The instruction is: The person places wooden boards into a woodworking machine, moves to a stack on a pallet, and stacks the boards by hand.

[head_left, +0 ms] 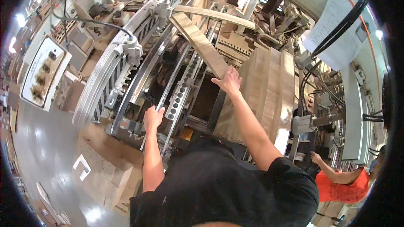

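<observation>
My right hand (229,80) grips the near end of a long wooden board (200,44), its thumb at the left edge and its fingers over the other side. The board slants away to the far left across the machine. My left hand (153,117) is closed at the near end of a thin metal rail (168,93), its fingers partly hidden. Beside that rail runs a light strip with a row of dark round pads (182,90). A stack of wooden boards (256,96) lies just right of my right hand.
A curved metal beam with clamps (107,73) spans the left. Another narrow board (214,13) lies across the far side. At left stands a control panel (45,73); cables (343,23) and a paper sheet (336,29) hang right. A co-worker in orange (343,185) is at lower right.
</observation>
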A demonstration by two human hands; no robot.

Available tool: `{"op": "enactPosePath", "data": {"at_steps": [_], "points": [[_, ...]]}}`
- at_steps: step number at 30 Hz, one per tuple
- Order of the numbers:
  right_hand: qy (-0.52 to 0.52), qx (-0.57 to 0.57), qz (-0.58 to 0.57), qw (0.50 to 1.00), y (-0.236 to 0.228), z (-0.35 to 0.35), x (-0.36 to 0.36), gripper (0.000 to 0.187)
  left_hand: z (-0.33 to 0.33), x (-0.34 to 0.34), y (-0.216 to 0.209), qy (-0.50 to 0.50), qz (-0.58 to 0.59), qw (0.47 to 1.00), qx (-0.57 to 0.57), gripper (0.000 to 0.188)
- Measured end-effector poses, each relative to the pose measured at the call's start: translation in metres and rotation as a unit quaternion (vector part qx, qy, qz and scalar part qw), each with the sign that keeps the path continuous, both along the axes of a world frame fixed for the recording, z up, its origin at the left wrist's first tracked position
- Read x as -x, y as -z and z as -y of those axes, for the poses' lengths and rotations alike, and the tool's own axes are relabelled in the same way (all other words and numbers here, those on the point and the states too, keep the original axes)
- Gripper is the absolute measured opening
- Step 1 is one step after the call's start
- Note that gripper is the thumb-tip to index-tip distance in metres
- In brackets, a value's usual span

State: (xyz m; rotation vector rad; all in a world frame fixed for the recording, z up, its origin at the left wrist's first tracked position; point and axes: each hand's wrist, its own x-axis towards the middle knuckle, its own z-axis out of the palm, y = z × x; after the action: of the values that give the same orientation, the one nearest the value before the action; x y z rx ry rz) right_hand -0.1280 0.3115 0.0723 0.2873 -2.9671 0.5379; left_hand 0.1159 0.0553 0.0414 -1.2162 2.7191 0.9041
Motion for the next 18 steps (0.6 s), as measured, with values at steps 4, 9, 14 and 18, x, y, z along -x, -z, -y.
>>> {"op": "enactPosePath", "data": {"at_steps": [4, 9, 14, 18], "points": [[-0.029, -0.007, 0.032, 0.999, -0.004, -0.003, -0.003, 0.085, 0.006, -0.010, 0.006, -0.010, 0.010, 1.000, 0.002, 0.048], [-0.017, 0.014, -0.033, 0.999, -0.013, -0.044, -0.050, 0.084, 0.001, -0.009, -0.004, -0.003, 0.002, 1.000, -0.026, 0.047], [-0.007, 0.066, 0.048, 0.997, -0.036, -0.080, -0.125, 0.088, 0.003, -0.021, 0.005, -0.017, -0.063, 0.997, 0.035, 0.051], [-0.073, 0.098, 0.056, 0.991, -0.031, -0.125, -0.183, 0.091, 0.013, -0.015, 0.018, -0.034, -0.119, 0.992, -0.032, 0.058]]}}
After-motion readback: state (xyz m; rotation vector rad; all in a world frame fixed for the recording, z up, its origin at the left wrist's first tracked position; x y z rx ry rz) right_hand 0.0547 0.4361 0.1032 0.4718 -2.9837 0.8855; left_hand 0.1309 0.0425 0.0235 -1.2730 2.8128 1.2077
